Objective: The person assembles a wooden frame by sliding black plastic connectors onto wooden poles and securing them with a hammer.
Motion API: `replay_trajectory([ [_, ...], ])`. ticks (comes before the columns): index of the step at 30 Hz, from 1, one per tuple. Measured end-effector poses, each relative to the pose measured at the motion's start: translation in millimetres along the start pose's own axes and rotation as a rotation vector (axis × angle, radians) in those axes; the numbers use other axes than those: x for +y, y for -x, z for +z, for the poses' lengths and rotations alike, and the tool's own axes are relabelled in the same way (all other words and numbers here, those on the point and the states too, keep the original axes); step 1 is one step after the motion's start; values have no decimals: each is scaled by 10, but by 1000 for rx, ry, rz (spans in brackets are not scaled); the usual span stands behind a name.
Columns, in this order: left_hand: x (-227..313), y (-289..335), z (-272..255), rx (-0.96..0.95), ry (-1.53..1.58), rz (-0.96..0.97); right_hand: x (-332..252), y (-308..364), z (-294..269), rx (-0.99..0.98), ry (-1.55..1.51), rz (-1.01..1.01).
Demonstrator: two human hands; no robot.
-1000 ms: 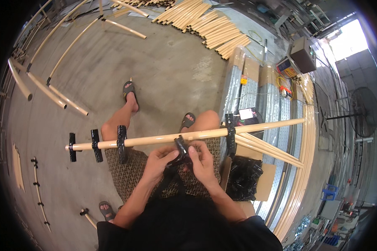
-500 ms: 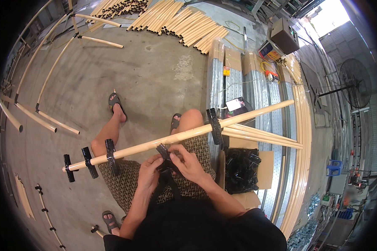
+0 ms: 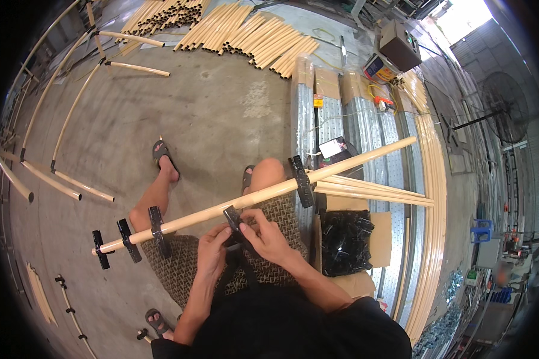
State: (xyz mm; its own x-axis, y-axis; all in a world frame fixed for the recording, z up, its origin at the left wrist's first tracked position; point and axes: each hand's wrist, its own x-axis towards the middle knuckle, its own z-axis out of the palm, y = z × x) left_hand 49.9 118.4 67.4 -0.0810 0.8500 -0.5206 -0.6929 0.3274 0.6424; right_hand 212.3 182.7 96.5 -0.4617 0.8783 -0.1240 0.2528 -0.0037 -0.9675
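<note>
My left hand (image 3: 212,248) and my right hand (image 3: 266,238) are closed on one black pipe joint bracket (image 3: 233,219) between them, above my lap. Its upper end sticks out past the fingers; black material below is hard to tell from my clothes. A long cream pipe (image 3: 221,212) lies across my thighs, just beyond the hands, rising to the right. Three black brackets sit around its left part: an end bracket (image 3: 100,250), a second bracket (image 3: 127,240) and a third bracket (image 3: 158,231). Another black bracket (image 3: 301,181) is around it right of my knee.
An opened cardboard box (image 3: 381,239) at my right holds a heap of black brackets (image 3: 344,242). Behind it lie wrapped metal planks (image 3: 374,134) with a phone (image 3: 332,148) on top, beside long cream pipes (image 3: 430,251). Cut pipes (image 3: 263,42) are spread at the back; a pipe frame (image 3: 72,107) stands left.
The view has shifted slightly. Both hands keep hold of the same bracket with only small finger movement, and the long pipe's left end sits a little lower.
</note>
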Motion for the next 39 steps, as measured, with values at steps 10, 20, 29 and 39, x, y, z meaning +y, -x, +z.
replay_trajectory([
  [10, -24, -3, 27, -7, 62, 50, -2, 8, -40, -25, 5, 36],
  [20, -37, 4, 346, -65, -244, 234, -201, 284, -426, 107, -4, 54],
  [29, 450, -91, 382, -18, -714, 565, -414, 472, -2432, 579, 458, 220],
  [39, 874, -369, -276, 227, -1007, 760, 386, 1068, -4485, 798, 366, 505],
])
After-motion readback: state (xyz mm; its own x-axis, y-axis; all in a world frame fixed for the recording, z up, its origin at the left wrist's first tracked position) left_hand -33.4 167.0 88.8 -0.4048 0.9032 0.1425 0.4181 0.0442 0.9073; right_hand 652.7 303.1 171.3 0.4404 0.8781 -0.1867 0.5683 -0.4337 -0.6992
